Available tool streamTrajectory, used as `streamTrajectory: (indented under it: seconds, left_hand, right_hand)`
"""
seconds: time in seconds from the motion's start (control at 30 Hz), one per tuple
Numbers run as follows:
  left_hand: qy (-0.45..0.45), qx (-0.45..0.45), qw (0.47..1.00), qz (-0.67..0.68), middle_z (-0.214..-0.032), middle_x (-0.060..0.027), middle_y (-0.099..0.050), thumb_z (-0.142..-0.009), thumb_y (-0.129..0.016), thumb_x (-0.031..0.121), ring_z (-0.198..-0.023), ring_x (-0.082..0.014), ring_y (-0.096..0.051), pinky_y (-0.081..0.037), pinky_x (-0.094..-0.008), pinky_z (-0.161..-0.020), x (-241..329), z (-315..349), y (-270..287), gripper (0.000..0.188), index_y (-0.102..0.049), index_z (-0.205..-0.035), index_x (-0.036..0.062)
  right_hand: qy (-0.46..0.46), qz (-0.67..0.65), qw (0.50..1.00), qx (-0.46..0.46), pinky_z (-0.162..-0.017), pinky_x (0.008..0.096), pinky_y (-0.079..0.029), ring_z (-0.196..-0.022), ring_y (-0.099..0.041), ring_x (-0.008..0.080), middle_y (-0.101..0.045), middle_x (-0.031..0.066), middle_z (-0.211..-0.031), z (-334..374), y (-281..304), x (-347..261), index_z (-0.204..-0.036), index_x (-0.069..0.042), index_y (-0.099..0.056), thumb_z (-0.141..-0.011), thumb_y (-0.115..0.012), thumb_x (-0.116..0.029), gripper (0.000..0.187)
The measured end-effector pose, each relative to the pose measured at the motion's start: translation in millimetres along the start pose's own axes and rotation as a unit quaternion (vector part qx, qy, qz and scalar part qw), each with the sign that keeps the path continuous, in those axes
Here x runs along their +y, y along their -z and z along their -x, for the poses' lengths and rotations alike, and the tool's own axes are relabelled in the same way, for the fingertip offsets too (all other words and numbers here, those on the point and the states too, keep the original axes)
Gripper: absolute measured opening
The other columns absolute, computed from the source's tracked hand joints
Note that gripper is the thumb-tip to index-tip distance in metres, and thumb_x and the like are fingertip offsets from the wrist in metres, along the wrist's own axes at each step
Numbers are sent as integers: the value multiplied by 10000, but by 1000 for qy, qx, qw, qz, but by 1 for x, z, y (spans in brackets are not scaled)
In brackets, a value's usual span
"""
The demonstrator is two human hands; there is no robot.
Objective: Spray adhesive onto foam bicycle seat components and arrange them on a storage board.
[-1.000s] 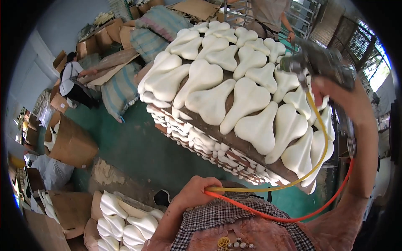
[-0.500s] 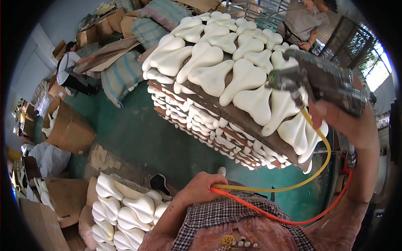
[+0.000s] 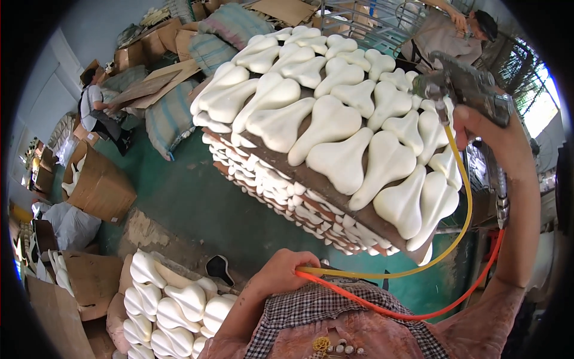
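Your left hand (image 3: 281, 272), below the near edge of the stacked boards of white foam saddles (image 3: 335, 128), is closed around the yellow hose (image 3: 460, 221) and orange hose (image 3: 418, 311). Your right hand (image 3: 493, 131) grips the spray gun (image 3: 466, 90) over the stack's right side.

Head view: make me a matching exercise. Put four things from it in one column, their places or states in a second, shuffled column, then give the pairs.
Things
1. spray gun
2. yellow and orange hoses
3. white saddle-shaped pads
4. open cardboard box

Places or states
A. gathered in the left hand near the chest
B. standing on the green floor at the left
C. raised in the right hand
D. laid out on the top board of a tall stack

Pairs: 1-C, 2-A, 3-D, 4-B
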State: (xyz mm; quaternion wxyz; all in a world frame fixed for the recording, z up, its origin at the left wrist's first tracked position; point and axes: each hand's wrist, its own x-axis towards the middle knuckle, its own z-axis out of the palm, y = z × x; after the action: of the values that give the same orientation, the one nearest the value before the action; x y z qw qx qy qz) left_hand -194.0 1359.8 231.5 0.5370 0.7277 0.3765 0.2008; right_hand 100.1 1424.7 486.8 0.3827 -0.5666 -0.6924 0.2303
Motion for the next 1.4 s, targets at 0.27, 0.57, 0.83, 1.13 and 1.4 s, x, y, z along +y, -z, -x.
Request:
streamTrajectory:
  seconds: [0.27, 0.57, 0.83, 1.13, 1.4]
  left_hand:
    - [50, -11, 999, -6, -691, -80, -629, -748, -697, 141, -596, -111, -570, -448, -236, -582, 20, -50, -22, 196, -626, -894, 30]
    - [5, 2, 1000, -7, -675, -91, -620, -749, -702, 167, -599, -131, -582, -453, -249, -584, 19, -74, -41, 226, -625, -906, 22]
    - [-7, -11, 999, -31, -707, -140, -622, -757, -683, 225, -621, -299, -607, -471, -323, -578, 23, -48, -42, 222, -624, -891, 59]
    - [-11, -20, 1000, -3, -701, -141, -619, -751, -689, 219, -631, -297, -614, -467, -323, -576, 13, 16, -48, 215, -620, -875, 57]
    - [-16, -52, 998, 9, -725, -143, -627, -746, -691, 212, -647, -297, -619, -465, -317, -578, 4, 60, -59, 219, -614, -876, 53]
  right_hand:
    - [-5, 25, 1000, -8, -533, 227, -440, -550, -549, 97, -594, 35, -667, -45, 52, 58, -880, -2, -559, -801, -659, -178, 217]
    - [-2, 11, 1000, -17, -548, 222, -429, -569, -550, 94, -576, 31, -648, -66, 54, 81, -834, -13, -551, -823, -631, -163, 171]
    - [16, 59, 997, 54, -541, 237, -477, -559, -569, 103, -591, 56, -649, -68, 49, 69, -1010, 62, -470, -792, -679, -230, 420]
    - [20, -12, 999, -46, -535, 208, -441, -555, -548, 80, -581, 30, -650, 21, 5, 9, -927, 0, -556, -796, -686, -206, 276]
    - [7, -25, 999, -32, -530, 236, -445, -560, -556, 90, -577, 37, -664, 100, -11, -19, -967, 21, -559, -798, -681, -134, 260]
